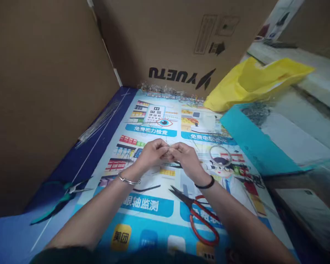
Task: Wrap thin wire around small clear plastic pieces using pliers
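Over the middle of the printed sheet (165,183), my left hand (154,152) and my right hand (184,157) meet at the fingertips. Both are closed in a pinch, thumbs against bent fingers. A thin strand seems to rise between them, but what they hold is too small and blurred to name. Below my right hand lie scissors (194,207) with red handles, their blades pointing up and left. Pliers with green handles (63,196) rest to the left of my left forearm. A round hoop (220,156) lies to the right of my right hand.
Cardboard walls (165,40) stand at the back and left. A bundle of thin wires (99,123) lies along the left side. Tangled wire scraps (165,90) line the back edge. At right are a yellow bag (247,84) and a turquoise box (244,143) with a wiry heap.
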Motion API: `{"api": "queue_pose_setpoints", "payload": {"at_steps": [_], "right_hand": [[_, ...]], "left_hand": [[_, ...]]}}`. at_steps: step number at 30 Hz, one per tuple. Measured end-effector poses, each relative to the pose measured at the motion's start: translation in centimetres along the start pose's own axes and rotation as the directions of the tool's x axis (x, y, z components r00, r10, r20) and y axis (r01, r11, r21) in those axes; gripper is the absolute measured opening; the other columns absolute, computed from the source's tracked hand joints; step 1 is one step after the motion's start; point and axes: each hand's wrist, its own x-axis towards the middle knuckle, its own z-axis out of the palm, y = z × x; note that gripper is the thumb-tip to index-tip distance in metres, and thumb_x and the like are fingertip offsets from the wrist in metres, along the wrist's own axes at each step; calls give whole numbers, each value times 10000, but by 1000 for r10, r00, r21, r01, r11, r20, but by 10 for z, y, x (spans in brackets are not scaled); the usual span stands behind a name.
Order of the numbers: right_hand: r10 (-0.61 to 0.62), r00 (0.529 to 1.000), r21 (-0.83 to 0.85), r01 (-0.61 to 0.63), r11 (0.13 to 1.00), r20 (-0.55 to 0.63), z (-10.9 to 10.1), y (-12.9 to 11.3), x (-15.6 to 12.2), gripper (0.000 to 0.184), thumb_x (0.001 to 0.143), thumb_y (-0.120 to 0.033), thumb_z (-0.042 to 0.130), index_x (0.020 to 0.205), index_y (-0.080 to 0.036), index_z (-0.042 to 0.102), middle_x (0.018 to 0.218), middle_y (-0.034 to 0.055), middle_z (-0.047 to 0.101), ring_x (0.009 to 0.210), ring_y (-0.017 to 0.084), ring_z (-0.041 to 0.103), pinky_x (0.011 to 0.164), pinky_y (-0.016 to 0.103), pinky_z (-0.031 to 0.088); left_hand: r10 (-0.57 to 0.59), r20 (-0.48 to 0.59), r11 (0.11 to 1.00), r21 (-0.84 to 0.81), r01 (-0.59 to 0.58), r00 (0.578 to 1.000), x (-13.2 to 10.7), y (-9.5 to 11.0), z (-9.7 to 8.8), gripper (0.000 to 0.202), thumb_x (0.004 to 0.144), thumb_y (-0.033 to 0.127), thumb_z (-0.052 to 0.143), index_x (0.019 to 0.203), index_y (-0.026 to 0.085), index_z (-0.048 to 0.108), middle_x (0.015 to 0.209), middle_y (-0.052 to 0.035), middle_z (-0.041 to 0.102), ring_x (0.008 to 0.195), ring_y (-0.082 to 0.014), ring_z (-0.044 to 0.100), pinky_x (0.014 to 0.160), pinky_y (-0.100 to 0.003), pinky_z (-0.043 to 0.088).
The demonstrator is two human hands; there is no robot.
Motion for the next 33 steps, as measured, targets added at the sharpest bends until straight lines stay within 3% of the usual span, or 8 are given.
{"api": "queue_pose_setpoints", "payload": {"at_steps": [4,10,13,16,19,24,28,33], "right_hand": [[16,1000,-28,-16,999,13,-1,-7,-1,202,730,-360,627,745,-166,574,579,-12,615,522,109,560,539,256,466],[34,998,-128,-26,991,57,3,-11,4,208,716,-373,624,737,-173,567,563,-26,598,512,104,555,535,251,473],[56,989,-271,-17,962,138,3,-32,17,218,722,-373,615,745,-160,574,563,-23,590,526,111,569,558,261,482],[-82,993,-426,112,898,87,-1,-61,24,212,747,-325,593,889,-169,577,628,-28,601,567,112,579,561,246,466],[-187,972,-687,234,688,144,-10,-77,7,129,817,-283,505,797,-185,587,695,-17,613,626,105,570,572,225,424],[40,932,-913,342,220,359,-30,-61,-75,171,850,-269,480,801,-183,619,788,39,640,740,169,584,644,287,438],[39,926,-923,369,112,375,-46,-42,-127,154,829,-232,513,928,-182,619,915,90,635,893,219,570,732,336,475],[-106,944,-949,314,-15,313,-60,-25,-115,395,811,-286,538,1191,-180,517,1259,136,498,1180,288,411,919,444,399]], "left_hand": [[8,43,999,50,-10,999,-2,10,-4,100,752,244,559,769,152,594,629,30,546,536,-89,487,525,-212,406],[87,-25,964,255,-78,996,-4,15,-10,127,756,280,562,743,170,624,620,23,567,537,-99,488,528,-214,392],[98,-65,974,211,-83,993,-2,16,-16,137,751,305,575,718,172,589,602,31,550,519,-95,490,512,-209,391],[75,-90,988,139,-62,993,-1,20,-21,160,744,327,587,717,170,570,607,27,552,524,-101,515,503,-211,396],[87,-110,992,105,-76,990,-1,24,-24,147,733,311,602,710,168,575,607,30,540,550,-101,511,536,-217,398],[139,-170,987,99,-123,976,0,25,-25,103,723,258,608,681,167,587,664,21,557,631,-110,501,602,-230,387],[106,-148,994,-18,-110,983,0,24,-25,98,722,241,609,668,163,582,860,-33,642,863,-157,573,724,-252,405],[-13,-23,972,-234,7,1000,-4,23,-21,116,718,244,619,664,163,555,874,-52,681,881,-183,622,737,-287,427]]}}
